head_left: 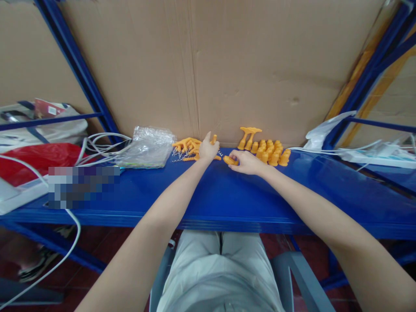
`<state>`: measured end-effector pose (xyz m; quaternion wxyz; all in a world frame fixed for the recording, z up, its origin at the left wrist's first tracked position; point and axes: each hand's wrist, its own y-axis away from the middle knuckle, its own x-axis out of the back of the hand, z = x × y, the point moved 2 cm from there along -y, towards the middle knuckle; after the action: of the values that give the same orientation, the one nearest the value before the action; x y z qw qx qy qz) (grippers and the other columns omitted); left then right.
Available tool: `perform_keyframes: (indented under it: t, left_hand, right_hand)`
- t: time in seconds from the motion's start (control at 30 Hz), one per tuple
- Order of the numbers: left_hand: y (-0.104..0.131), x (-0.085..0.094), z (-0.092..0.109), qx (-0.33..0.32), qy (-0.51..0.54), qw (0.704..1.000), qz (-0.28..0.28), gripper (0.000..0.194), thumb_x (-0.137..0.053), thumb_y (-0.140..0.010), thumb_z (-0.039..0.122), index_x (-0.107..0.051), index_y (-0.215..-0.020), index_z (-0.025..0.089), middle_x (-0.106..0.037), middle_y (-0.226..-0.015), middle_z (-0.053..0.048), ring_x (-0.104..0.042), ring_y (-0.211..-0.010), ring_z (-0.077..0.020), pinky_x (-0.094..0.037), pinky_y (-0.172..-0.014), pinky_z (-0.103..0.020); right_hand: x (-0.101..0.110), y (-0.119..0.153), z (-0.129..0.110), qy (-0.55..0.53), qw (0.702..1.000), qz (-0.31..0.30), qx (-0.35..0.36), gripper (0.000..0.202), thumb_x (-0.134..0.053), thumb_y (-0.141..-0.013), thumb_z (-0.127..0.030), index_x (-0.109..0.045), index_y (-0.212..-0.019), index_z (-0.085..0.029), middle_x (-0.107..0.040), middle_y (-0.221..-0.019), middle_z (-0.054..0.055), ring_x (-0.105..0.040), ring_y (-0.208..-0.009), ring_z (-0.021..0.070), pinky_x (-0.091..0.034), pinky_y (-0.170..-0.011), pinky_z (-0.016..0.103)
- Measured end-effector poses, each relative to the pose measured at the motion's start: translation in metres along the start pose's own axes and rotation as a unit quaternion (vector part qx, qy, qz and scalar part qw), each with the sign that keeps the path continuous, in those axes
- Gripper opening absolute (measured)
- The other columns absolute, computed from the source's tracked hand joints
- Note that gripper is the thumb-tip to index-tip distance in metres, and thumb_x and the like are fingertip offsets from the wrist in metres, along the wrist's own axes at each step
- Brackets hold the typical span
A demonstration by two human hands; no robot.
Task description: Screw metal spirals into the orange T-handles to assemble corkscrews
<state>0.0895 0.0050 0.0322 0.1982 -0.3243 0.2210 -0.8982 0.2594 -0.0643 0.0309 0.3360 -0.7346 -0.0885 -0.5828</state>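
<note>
My left hand [209, 148] is over the right end of a pile of orange handles with metal spirals [187, 145], its fingers closed around an orange handle [213, 139] whose tip sticks up. My right hand [244, 162] pinches an orange ridged piece [230, 160] just above the blue table, to the right of the pile. Beyond my right hand, several orange bottle-shaped pieces [273, 151] stand upright in a cluster. Two T-shaped orange pieces [250, 136] stand at the back by the cardboard.
A clear plastic bag [149, 147] lies left of the pile on the blue table [227, 199]. White cables [104, 141], a red bag [42, 158] and a blurred patch are farther left. At right are a white power strip [386, 158] and plastic wrap [325, 130]. Cardboard [227, 65] rises behind.
</note>
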Motion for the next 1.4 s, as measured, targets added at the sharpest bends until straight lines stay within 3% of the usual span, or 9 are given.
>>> perform_keyframes:
  t: [0.1,0.27,0.43,0.77,1.23,1.4]
  left_hand:
    - [0.0,-0.004,-0.002,0.009,0.0,1.0,-0.006,0.058,-0.063,-0.09,0.023,-0.055,-0.147,0.017,-0.074,-0.129,-0.015,-0.067,-0.126,-0.0306,-0.054,-0.104,-0.039]
    - [0.0,-0.011,-0.001,-0.008,0.027,1.0,0.008,0.043,-0.061,-0.09,0.02,-0.063,-0.133,0.022,-0.079,-0.112,-0.011,-0.071,-0.117,-0.0299,-0.058,-0.097,-0.042]
    - [0.004,-0.008,0.006,0.024,0.007,0.999,-0.035,0.034,-0.061,-0.092,0.02,-0.062,-0.126,0.021,-0.079,-0.106,-0.011,-0.073,-0.112,-0.0302,-0.058,-0.093,-0.041]
    - [0.01,0.004,0.012,0.066,-0.017,0.998,0.008,0.033,-0.056,-0.094,0.019,-0.059,-0.127,0.019,-0.077,-0.115,-0.012,-0.072,-0.117,-0.0271,-0.054,-0.1,-0.036]
    - [0.003,0.004,0.005,0.056,0.003,0.998,0.013,0.038,-0.058,-0.092,0.021,-0.056,-0.13,0.02,-0.076,-0.118,-0.014,-0.072,-0.114,-0.0307,-0.056,-0.095,-0.041]
    - [0.005,0.009,0.006,0.065,-0.007,0.998,0.018,0.04,-0.057,-0.094,0.022,-0.053,-0.133,0.02,-0.075,-0.118,-0.014,-0.072,-0.114,-0.029,-0.056,-0.093,-0.038]
  right_hand:
    - [-0.002,-0.001,-0.001,-0.019,1.0,0.011,0.002,0.016,-0.065,-0.087,-0.027,-0.062,-0.1,-0.02,-0.074,-0.097,0.008,-0.068,-0.084,0.0209,-0.046,-0.075,0.028]
    - [-0.005,-0.001,0.0,-0.039,0.999,0.033,-0.014,0.014,-0.061,-0.088,-0.029,-0.062,-0.098,-0.02,-0.074,-0.093,0.007,-0.067,-0.08,0.02,-0.045,-0.072,0.028]
    - [-0.004,0.0,-0.001,-0.045,0.998,0.031,-0.038,0.014,-0.062,-0.088,-0.029,-0.062,-0.097,-0.019,-0.074,-0.091,0.008,-0.067,-0.08,0.0202,-0.045,-0.072,0.027]
    - [-0.007,-0.001,0.001,-0.113,0.992,0.05,0.009,0.014,-0.062,-0.082,-0.032,-0.055,-0.089,-0.022,-0.07,-0.084,0.004,-0.062,-0.073,0.0176,-0.043,-0.067,0.027]
    - [-0.011,-0.003,-0.002,-0.207,0.975,0.077,-0.017,0.019,-0.064,-0.081,-0.035,-0.05,-0.08,-0.024,-0.064,-0.071,0.0,-0.06,-0.068,0.0163,-0.042,-0.064,0.027]
    - [-0.009,-0.003,-0.004,-0.24,0.968,0.075,-0.02,0.018,-0.064,-0.08,-0.036,-0.051,-0.081,-0.024,-0.064,-0.069,0.0,-0.059,-0.064,0.0157,-0.043,-0.062,0.027]
